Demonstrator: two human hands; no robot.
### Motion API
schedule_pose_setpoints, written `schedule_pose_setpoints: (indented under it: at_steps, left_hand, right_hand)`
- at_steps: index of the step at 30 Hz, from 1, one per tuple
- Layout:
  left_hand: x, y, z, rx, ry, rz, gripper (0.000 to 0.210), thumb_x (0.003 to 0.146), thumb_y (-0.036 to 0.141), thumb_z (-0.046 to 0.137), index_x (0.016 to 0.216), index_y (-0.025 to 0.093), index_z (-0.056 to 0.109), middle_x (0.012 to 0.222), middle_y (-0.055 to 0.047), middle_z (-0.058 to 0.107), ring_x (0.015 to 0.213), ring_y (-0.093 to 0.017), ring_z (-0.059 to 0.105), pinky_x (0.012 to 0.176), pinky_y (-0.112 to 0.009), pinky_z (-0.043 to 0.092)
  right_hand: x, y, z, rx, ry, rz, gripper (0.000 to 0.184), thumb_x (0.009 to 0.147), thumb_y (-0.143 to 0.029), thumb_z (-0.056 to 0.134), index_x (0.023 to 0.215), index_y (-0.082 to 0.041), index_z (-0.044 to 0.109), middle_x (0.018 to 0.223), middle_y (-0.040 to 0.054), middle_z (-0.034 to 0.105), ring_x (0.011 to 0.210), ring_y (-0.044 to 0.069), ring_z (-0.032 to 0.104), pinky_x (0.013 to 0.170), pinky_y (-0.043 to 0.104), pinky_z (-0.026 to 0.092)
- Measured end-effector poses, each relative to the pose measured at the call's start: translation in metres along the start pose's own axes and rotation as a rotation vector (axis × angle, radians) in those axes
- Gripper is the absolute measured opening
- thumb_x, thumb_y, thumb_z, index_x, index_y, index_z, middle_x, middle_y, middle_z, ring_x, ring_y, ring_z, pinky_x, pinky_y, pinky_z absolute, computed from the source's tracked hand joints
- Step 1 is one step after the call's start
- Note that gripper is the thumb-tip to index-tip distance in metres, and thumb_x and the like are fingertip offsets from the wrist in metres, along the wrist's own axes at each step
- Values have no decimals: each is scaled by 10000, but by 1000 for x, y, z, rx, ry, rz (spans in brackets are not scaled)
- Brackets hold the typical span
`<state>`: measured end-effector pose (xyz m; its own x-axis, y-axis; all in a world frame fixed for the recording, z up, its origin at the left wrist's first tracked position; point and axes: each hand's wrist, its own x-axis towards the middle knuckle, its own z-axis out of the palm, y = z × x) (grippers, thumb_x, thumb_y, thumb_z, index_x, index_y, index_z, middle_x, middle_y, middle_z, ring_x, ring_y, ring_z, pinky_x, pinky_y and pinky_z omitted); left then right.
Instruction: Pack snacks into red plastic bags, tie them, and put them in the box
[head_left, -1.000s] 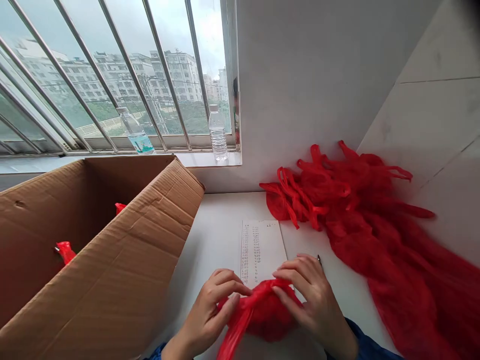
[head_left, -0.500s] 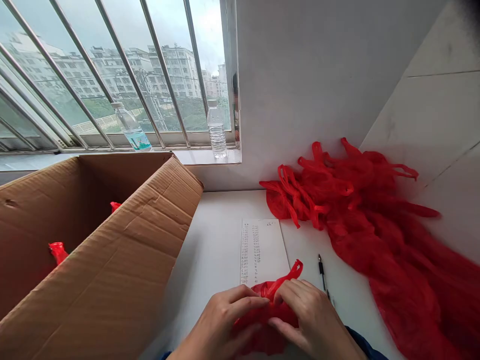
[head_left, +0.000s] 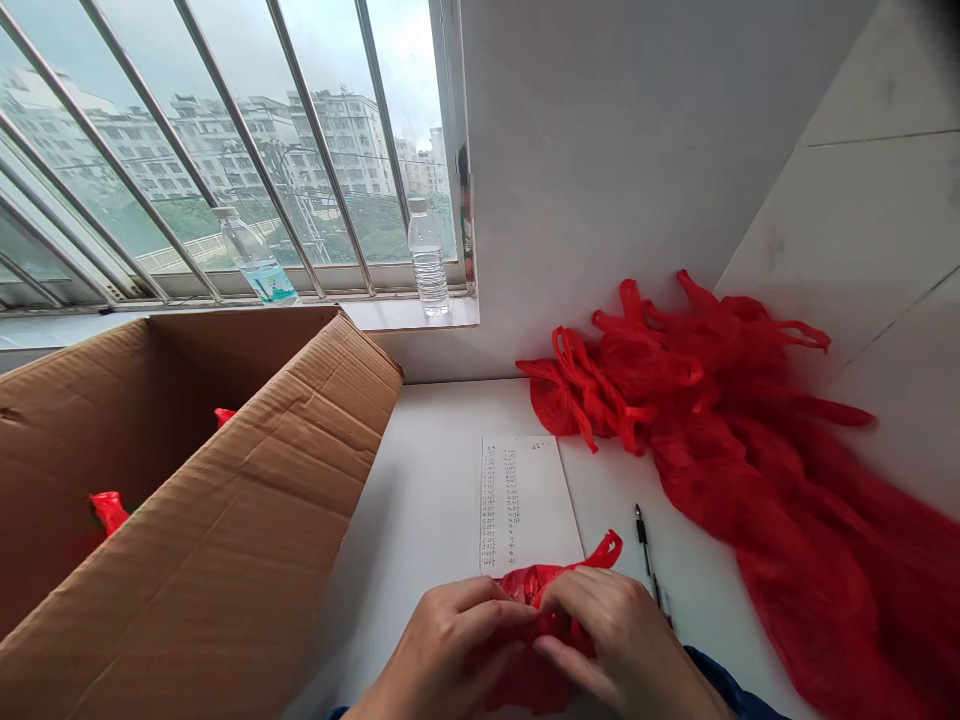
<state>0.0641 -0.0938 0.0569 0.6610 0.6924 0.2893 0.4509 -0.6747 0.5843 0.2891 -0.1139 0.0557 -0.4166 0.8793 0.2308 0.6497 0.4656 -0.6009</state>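
Note:
At the table's near edge, a red plastic bag (head_left: 529, 582) is bunched between my two hands. My left hand (head_left: 457, 635) grips its left side, fingers curled over the film. From the right, my right hand (head_left: 611, 625) pinches the gathered plastic close to the left fingertips. One handle loop of the bag sticks up past my right knuckles. Much of the bag is hidden under my fingers, and I cannot tell what it contains. Just beyond it lies a handwritten sheet of paper (head_left: 529, 500).
An open cardboard box (head_left: 247, 510) stands at left, with red plastic ends (head_left: 109, 511) showing inside. A pile of red plastic bags (head_left: 720, 430) spreads along the right. A black pen (head_left: 645, 550) lies beside the paper. Two bottles (head_left: 429, 262) stand on the windowsill (head_left: 382, 315).
The bag's handle loop has shifted slightly right and down. My hands stay closed on the bag, with the right fingers moved a little. The whole view has shifted slightly.

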Motion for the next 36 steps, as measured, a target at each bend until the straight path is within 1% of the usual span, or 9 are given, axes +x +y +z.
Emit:
schedule_pose_setpoints:
  at_steps: [6,12,18,21,27,36]
  left_hand:
    - [-1,-1,1,26,19,13,258,924,156,609,1134,276,699,865,-29,718,723,-161,673,625,-221,497]
    - [-1,-1,2,54,32,7,201,941,190,612,1096,263,718,812,-27,714,690,-153,666,603,-211,487]
    - [-2,-3,3,38,38,24,174,964,222,601,1092,265,709,821,-18,721,685,-153,662,585,-221,459]
    - [-2,-3,4,23,31,9,157,978,232,595,1084,267,705,821,-12,717,689,-145,660,600,-215,456]
    - [0,-3,4,6,60,28,146,999,262,572,1042,252,711,805,-13,717,660,-137,649,588,-211,440]
    - [-3,-6,3,3,65,24,94,971,230,613,1006,250,699,781,4,703,652,-131,640,590,-210,425]
  right_hand:
    - [1,0,-1,-4,-12,-10,139,792,-132,690,847,-222,600,776,-31,661,705,167,607,623,279,362]
    - [1,-2,-1,20,-4,-4,164,777,-111,697,820,-225,587,755,-45,652,683,152,597,617,270,358]
    - [1,-3,-1,-8,-17,-9,170,771,-109,710,808,-219,585,757,-39,654,687,157,600,614,273,353]
    - [3,-4,-3,-18,-38,-3,166,775,-106,710,806,-214,588,763,-33,660,692,158,605,613,271,356]
    - [3,-6,-5,5,-42,11,161,776,-91,698,818,-215,604,762,-35,663,691,155,611,615,268,366]
    - [1,-1,-1,10,-37,-33,142,829,-94,655,852,-221,597,807,-33,674,718,155,611,632,272,361]
